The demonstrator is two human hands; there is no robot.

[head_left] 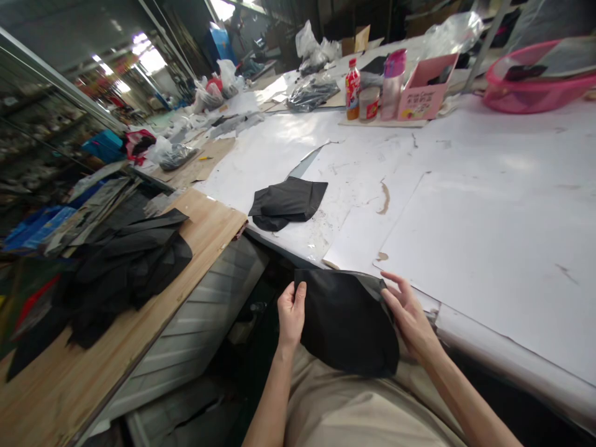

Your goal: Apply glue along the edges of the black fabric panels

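A dark sheet-like piece [347, 323], black with a rounded lower edge, hangs in front of my lap by the table's edge. My left hand [292, 310] pinches its upper left corner, thumb on the near face. At the upper right edge is my right hand [407, 310], its thumb against the piece and its index finger stretched out above. Farther up on the white table top lies a small stack of similar black pieces [289, 202], loosely overlapped. What the material is, I cannot tell for sure.
To the left, a wooden board [205, 226] carries a heap of black pieces [125, 267]. At the back of the white table [488, 205] stand a red-labelled bottle [352, 90], a pink-lidded bottle [393, 84], a pink box [426, 93] and a pink basin [526, 99]. A gap separates board and table.
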